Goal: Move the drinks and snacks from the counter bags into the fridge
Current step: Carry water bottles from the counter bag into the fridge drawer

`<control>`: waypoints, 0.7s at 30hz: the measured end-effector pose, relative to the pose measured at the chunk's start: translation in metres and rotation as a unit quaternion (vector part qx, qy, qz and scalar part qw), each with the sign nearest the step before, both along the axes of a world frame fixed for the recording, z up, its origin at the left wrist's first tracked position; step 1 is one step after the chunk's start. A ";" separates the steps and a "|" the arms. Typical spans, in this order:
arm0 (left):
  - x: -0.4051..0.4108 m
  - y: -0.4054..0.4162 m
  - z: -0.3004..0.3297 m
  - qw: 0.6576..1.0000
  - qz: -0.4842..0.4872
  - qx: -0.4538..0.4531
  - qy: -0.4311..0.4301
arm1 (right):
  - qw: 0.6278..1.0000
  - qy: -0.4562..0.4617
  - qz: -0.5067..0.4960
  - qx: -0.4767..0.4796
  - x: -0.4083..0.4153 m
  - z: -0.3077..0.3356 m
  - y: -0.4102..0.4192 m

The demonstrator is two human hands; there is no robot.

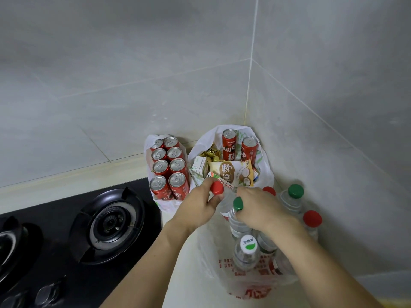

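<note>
Both hands are over the near bag (249, 283), a clear plastic one with red print, standing on the counter (186, 263) at its right side against the side wall.

Left hand (201, 206): fingers curled round the neck of a red-capped bottle (217, 187), thumb under the cap, cap showing between the fingers. The bottle sits at the far left of the near bag.

Right hand (259, 207): fingers curled over the top of a green-capped bottle (238, 203), cap poking out beside the thumb. Looks like a grip on the neck, but the fingertips are hidden behind the hand.

Other bottles in the near bag, all upright: a Cestbon bottle (246, 252) with a white and green cap nearest the camera, a second green-capped one (295, 191) and a red-capped one (312, 218) by the side wall, and another red cap (269, 190) partly hidden behind the right hand.

Snack bag (264, 174): white plastic, in the far right corner of the counter, touching the near bag. Inside: two tall red cans (229, 147) upright at the back, gold-wrapped sweets (210, 153), a small green-white carton (198, 166), and a coconut-print carton (233, 173) lying on top.

Can bag (164, 203): left of the snack bag, against the back wall. Eight red cans (170, 167) upright in two rows.

Gas hob (89, 230): black, at the counter's left, with its right edge just beside the can bag.
</note>
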State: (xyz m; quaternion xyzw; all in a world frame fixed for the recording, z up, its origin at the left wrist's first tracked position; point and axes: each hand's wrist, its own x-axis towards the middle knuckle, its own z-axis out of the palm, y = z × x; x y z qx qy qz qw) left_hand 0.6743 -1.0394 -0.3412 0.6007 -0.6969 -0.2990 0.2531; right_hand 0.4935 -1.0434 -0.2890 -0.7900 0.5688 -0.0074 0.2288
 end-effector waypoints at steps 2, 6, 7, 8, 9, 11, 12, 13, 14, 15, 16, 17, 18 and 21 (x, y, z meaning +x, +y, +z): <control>0.002 0.005 0.009 0.999 0.017 -0.016 0.033 | 1.000 -0.021 -0.008 -0.005 0.000 0.008 -0.001; 0.011 0.014 0.040 0.992 0.057 -0.081 0.076 | 0.993 -0.108 -0.030 -0.028 0.000 0.039 -0.005; 0.013 0.016 0.050 0.989 0.069 -0.100 0.088 | 0.989 -0.139 -0.036 -0.033 0.001 0.048 -0.005; 0.016 0.018 0.061 0.984 0.083 -0.118 0.105 | 0.983 -0.174 -0.044 -0.037 0.002 0.057 -0.006; 0.018 0.020 0.072 0.977 0.099 -0.137 0.128 | 0.974 -0.217 -0.051 -0.044 0.005 0.066 -0.006; 0.022 0.026 0.096 0.960 0.128 -0.182 0.171 | 0.946 -0.308 -0.064 -0.079 0.013 0.083 -0.005; 0.024 0.028 0.108 0.951 0.139 -0.206 0.185 | 0.929 -0.348 -0.067 -0.109 0.018 0.092 -0.004; 0.027 0.031 0.119 0.942 0.150 -0.230 0.192 | 0.912 -0.380 -0.070 -0.139 0.023 0.100 -0.004; 0.030 0.033 0.130 0.935 0.160 -0.252 0.193 | 0.897 -0.404 -0.072 -0.166 0.029 0.109 -0.002; 0.033 0.035 0.140 0.928 0.171 -0.273 0.188 | 0.883 -0.426 -0.075 -0.184 0.035 0.116 -0.002; 0.036 0.037 0.150 0.921 0.180 -0.292 0.185 | 0.869 -0.449 -0.078 -0.192 0.041 0.123 -0.002; 0.039 0.040 0.158 0.913 0.188 -0.311 0.184 | 0.854 -0.477 -0.082 -0.190 0.046 0.129 -0.002; 0.041 0.042 0.166 0.905 0.196 -0.330 0.185 | 0.839 -0.507 -0.085 -0.181 0.052 0.134 -0.001; 0.049 0.050 0.184 0.877 0.226 -0.375 0.199 | 0.805 -0.563 -0.084 -0.168 0.068 0.144 -0.001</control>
